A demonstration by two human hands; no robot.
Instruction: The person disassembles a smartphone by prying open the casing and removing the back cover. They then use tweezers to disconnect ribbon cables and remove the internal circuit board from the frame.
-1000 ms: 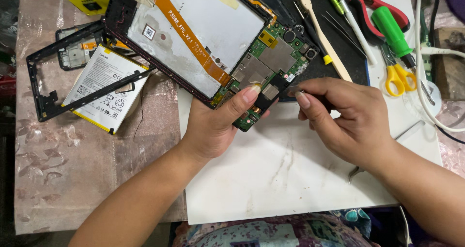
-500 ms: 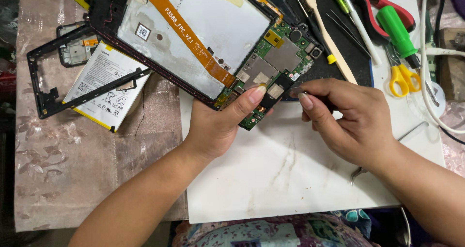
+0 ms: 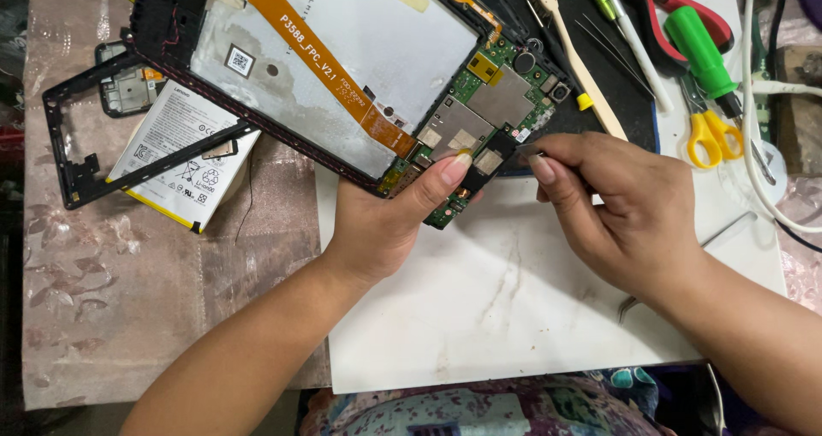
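Observation:
An opened tablet [image 3: 342, 68] lies face down, its silver inner plate crossed by an orange flex cable [image 3: 317, 59]. A green circuit board [image 3: 484, 115] sits at its lower right corner. My left hand [image 3: 390, 222] grips that corner from below, thumb pressed on the board. My right hand [image 3: 616, 213] pinches a small dark part [image 3: 524, 154] against the board's edge, with a thin metal tool running under the palm.
A black frame [image 3: 86, 136] and a flat white battery [image 3: 184, 158] lie at the left. A white mat [image 3: 497, 316] covers the table's near middle. A wooden spudger [image 3: 578, 59], green screwdriver [image 3: 698, 47], red pliers [image 3: 685, 8], yellow scissors [image 3: 715, 136] and white cable [image 3: 758, 128] lie at the right.
The tablet and both hands sit slightly lower and further left in view. My right hand's fingertips have closed in on the board's edge.

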